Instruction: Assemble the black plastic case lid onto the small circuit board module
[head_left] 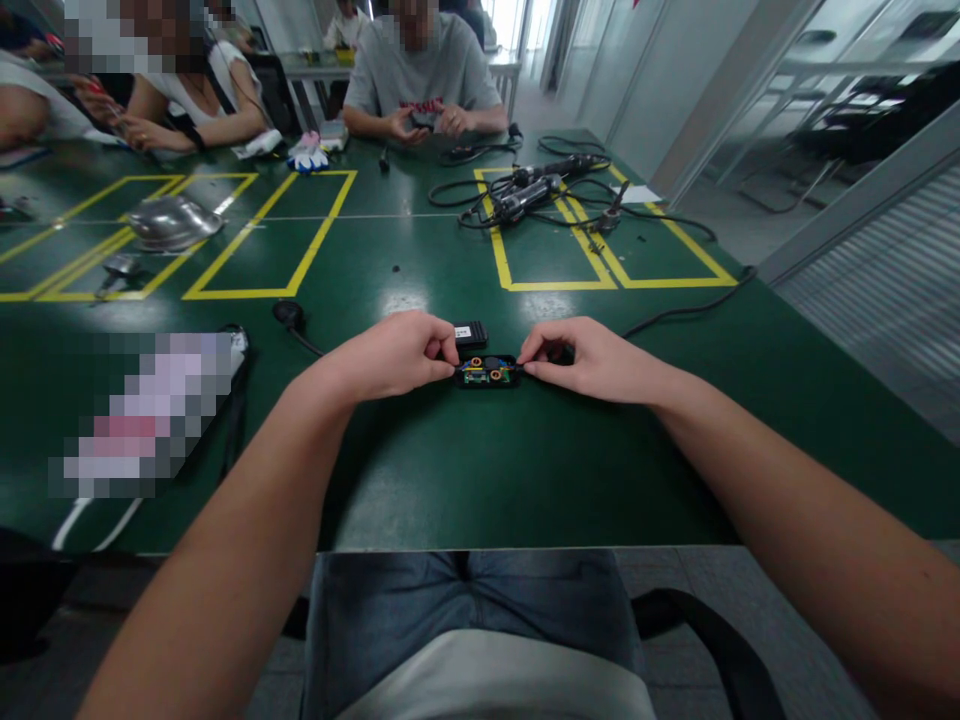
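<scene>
On the green table, directly in front of me, lies an open black plastic case (486, 384) with a circuit board, coloured wires and copper coils inside. My left hand (397, 352) pinches the black cord at the case's left end; that cord runs behind my wrist towards a black plug (288, 314). At the opposite end, my right hand (596, 360) has thumb and forefinger closed on another black cord (660, 318), which leads off to the right. A ribbed black cover (472, 333) with a white label lies just behind the case, partly hidden by my left fingers.
To my left is a blurred-out flat object (150, 415) with a white cable. Farther back are a metal bowl-shaped part (174, 220), yellow tape outlines (262, 294), gloves (308, 152) and black corded tools (529, 195). A person (426, 75) sits across the table, handling a dark object.
</scene>
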